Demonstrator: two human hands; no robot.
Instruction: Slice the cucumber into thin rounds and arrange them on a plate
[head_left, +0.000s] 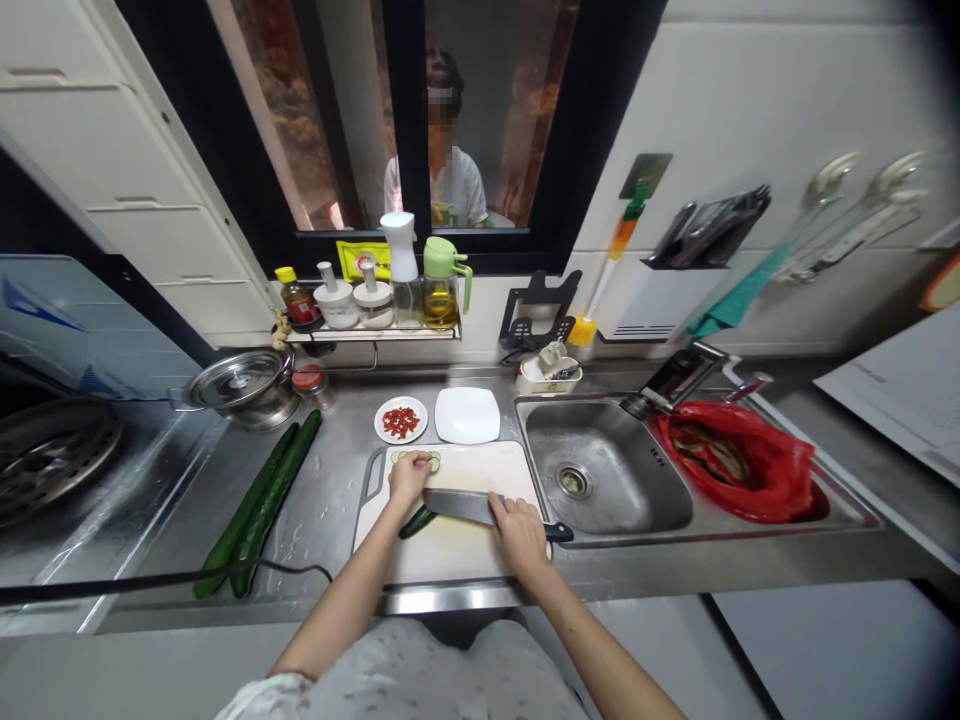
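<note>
1. Gripping the knife (461, 506), the right hand (519, 532) holds it over the cutting board (472, 562), blade to the left.
2. Left hand (409, 478): fingers narrowed, beside cucumber slices (435, 463) at the board's far left; cannot tell whether one is held.
3. Cucumber piece (417, 521): on the board, near left.

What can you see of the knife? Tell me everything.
The knife has a broad, grey, metallic-looking blade and a black handle. It slants over the white cutting board, blade toward the left, handle end jutting past the board's right edge near the sink. The right hand grips around the join, partly over the blade, hiding some handle. The blade's end is near the left hand; board contact is unclear.
</note>
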